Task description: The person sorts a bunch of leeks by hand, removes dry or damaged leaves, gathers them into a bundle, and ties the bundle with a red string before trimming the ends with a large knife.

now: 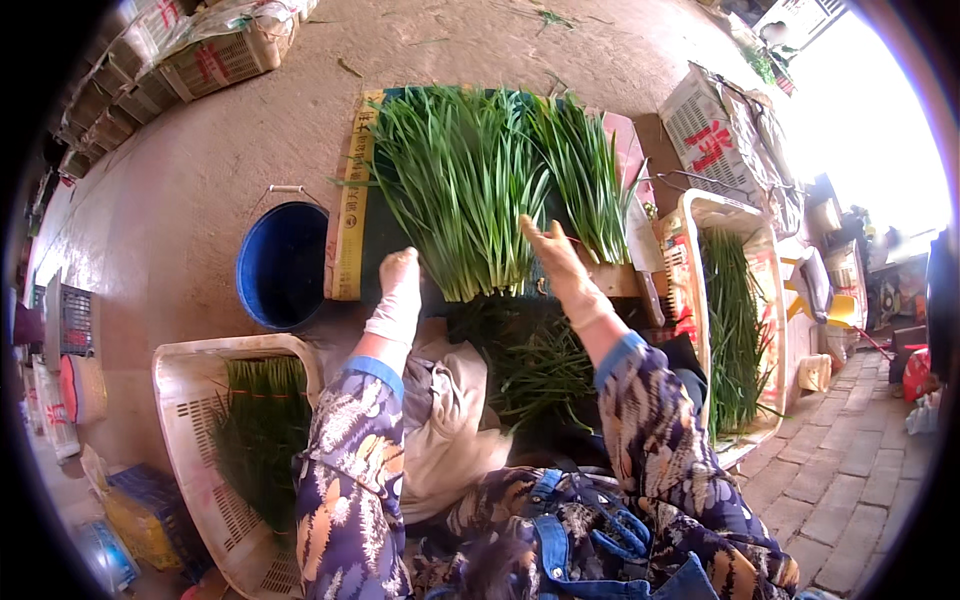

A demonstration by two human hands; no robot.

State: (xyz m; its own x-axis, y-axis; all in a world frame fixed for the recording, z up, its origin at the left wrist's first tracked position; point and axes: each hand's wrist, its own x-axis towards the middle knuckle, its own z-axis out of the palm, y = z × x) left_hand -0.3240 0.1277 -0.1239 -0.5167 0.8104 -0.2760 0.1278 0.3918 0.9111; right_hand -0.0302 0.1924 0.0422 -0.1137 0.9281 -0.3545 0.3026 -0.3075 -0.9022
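The person is wearing thin, pale gloves on the left hand and right hand, and loose sleeves patterned in navy, purple, cream and orange, showing light blue cuffs at the wrists. Blue denim straps are showing at the chest.

Both your arms reach forward from the near edge, sleeved in a blue-and-cream patterned fabric with plain blue cuffs, and both hands wear thin pale gloves. Your left hand sits a little nearer and to the left, curled into a loose fist with the knuckles up and the wrist straight. Your right hand stretches farther out, fingers extended and pressed together, palm turned toward the left, forearm angling in from the right.
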